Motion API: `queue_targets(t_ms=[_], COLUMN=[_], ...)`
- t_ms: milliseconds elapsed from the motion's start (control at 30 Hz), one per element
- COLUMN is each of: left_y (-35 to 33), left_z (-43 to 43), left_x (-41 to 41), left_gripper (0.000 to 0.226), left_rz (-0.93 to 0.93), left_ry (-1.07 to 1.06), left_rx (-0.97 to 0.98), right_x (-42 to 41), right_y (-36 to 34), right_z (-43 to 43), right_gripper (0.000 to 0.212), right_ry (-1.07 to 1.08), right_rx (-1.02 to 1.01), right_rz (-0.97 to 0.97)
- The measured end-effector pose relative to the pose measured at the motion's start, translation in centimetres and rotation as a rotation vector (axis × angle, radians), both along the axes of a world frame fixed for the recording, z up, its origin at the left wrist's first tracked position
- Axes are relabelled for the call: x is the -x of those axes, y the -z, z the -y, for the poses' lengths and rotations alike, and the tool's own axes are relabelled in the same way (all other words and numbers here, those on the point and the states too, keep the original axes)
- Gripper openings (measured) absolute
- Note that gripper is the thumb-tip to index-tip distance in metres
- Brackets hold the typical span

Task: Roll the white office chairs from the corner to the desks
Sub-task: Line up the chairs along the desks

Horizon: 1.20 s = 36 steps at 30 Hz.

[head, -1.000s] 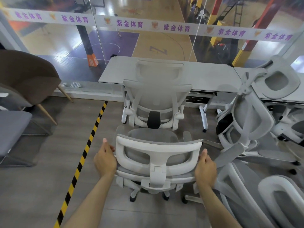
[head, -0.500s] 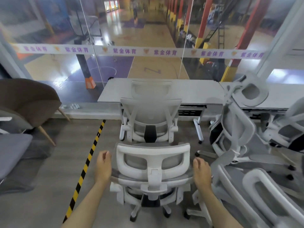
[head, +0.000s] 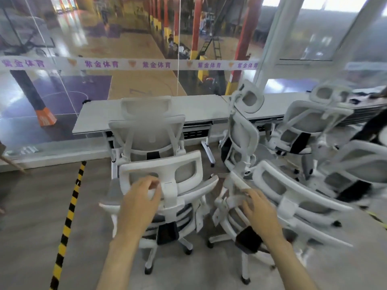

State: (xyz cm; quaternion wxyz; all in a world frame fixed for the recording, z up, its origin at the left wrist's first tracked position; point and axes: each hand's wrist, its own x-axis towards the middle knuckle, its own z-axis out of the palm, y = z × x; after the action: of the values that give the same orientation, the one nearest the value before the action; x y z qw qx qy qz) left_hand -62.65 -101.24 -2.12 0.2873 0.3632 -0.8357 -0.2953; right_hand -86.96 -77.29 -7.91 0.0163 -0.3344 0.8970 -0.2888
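Your left hand [head: 142, 197] is clamped on the headrest [head: 186, 163] of the white chair [head: 194, 191], parked just short of the desk [head: 94, 118]; right hand [head: 259, 210] is loose-fingered over a second chair [head: 293, 206], further right along the desk.

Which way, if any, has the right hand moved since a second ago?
Yes. The right hand left the near chair's headrest and went right, past the right end of the desk, toward the neighbouring chair.

Open grey wood-grain floor [head: 31, 206] lies at nine o'clock, past the yellow-and-black striped floor tape [head: 70, 214]. At twelve, the near white mesh-backed office chair [head: 186, 172] and a second white chair [head: 146, 132] behind it block the long grey desk [head: 94, 118]. From one to four o'clock stand crowded white swivel chairs [head: 293, 197].
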Motion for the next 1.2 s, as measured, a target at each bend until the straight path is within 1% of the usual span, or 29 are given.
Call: queue_targets(t_ms=[100,233,333,400,500,600,733,867,1033,1100,1200], left_y=[0.5,0.7,0.7,0.6,0.0,-1.0,-2.8,-3.5,-2.2,-1.5,-0.5], left_z=[-5.0,-11.7,-17.5,-21.8,-28.8,-35.3,-41.8,-44.9,-45.6,-45.6,-44.4], left_x=[2.7,6.8,10.5,13.4,18.0,22.2,27.1,31.9,39.2,43.0,49.4], left_gripper=[0.012,0.012,0.014,0.013,0.017,0.015,0.013,0.011,0.010,0.011,0.009], left_rz=[0.060,0.097,0.119,0.121,0.118,0.094,0.070,0.090,0.110,0.097,0.027], left_ry=[0.139,0.309,0.399,0.448,0.487,0.513,0.509,0.513,0.454,0.438,0.374], left_rx=[0.000,0.030,0.087,0.134,0.176,0.203,0.227,0.255,0.286,0.242,0.079], right_x=[-0.8,0.1,2.1,3.4,5.2,7.0,10.9,16.5,25.9,30.3,36.8], right_y=[-1.0,-2.9,-4.2,-5.3,-6.8,-7.8,-8.5,-8.1,-6.4,-6.0,-5.6], right_z=[-5.5,-12.0,-17.6,-21.9,-28.6,-34.5,-40.2,-43.1,-43.3,-42.7,-41.6], right_gripper=[0.021,0.019,0.022,0.021,0.019,0.017,0.016,0.013,0.013,0.013,0.012], right_ry=[0.062,0.133,0.172,0.212,0.254,0.255,0.241,0.219,0.180,0.144,0.101], right_rx=[0.010,0.061,0.115,0.190,0.320,0.334,0.342,0.348,0.291,0.244,0.149], right_rz=[0.000,-0.059,-0.022,0.007,0.072,0.084,0.080,0.095,0.126,0.125,0.115])
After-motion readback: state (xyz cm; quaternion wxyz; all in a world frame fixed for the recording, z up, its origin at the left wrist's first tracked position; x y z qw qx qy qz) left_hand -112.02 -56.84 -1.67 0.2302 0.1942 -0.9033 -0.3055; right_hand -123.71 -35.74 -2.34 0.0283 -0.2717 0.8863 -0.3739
